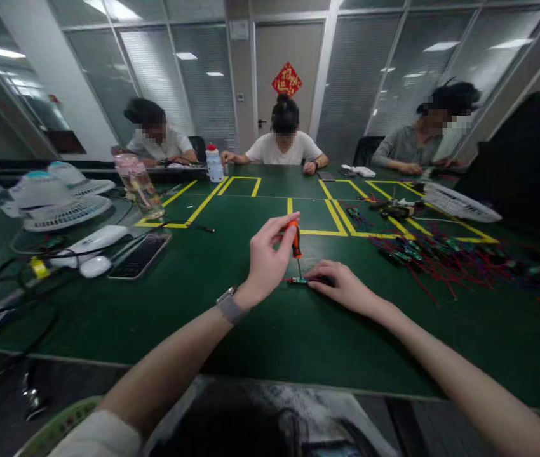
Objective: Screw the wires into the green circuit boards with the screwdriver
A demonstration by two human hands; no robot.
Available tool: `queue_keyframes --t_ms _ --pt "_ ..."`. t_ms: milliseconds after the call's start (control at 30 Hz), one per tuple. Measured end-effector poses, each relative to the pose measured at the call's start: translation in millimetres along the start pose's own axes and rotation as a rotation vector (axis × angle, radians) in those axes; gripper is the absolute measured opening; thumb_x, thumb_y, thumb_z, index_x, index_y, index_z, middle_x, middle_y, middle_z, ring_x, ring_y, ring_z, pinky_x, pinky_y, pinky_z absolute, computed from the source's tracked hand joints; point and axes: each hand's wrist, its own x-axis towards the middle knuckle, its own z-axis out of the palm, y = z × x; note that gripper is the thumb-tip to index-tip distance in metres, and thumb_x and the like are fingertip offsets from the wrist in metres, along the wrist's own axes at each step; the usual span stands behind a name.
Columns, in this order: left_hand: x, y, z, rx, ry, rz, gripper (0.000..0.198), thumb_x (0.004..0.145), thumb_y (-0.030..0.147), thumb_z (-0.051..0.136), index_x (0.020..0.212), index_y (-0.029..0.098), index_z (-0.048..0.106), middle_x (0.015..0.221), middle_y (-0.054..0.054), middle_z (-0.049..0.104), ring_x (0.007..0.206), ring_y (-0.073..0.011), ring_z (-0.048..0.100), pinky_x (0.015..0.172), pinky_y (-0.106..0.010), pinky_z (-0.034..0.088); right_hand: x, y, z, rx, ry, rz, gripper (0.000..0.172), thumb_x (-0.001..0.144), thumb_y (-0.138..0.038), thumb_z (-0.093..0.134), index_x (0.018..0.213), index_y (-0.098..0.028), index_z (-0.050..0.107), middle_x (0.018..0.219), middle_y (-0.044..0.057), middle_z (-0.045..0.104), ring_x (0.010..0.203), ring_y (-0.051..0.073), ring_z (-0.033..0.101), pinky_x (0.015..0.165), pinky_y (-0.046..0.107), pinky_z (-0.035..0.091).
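left hand [269, 254] grips a screwdriver [295, 242], tip down at a small sideways board [297, 280]; right hand [347, 289] pinches its right end.

A watch [232, 306] circles the wrist of the left hand [270, 251], its strap broad and plain grey, its small case dark-faced with a paler rim; up the arm from the watch sits a loose whitish sleeve [98, 437], softly creased; to the right of the watch, the right hand [344, 289] and forearm are bare; below and right of it shows mottled grey-and-white fabric [341, 406], whether worn or not is unclear.
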Motion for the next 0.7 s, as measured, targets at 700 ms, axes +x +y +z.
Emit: queue_keyframes --t_ms 700 --pt "1.1 -0.5 -1.8 -0.064 -0.074 -0.030 0.030 0.094 0.022 0.047 0.122 0.021 0.059 0.116 -0.008 0.062 0.099 -0.0151 0.063 0.082 -0.028 0.054 -1.5 -2.0 -1.7 0.002 -0.004 0.001 0.015 0.087 -0.023 0.060 0.094 -0.018 0.072 0.088 0.007 0.066 0.083 0.020 0.061 0.077 0.033 0.047"
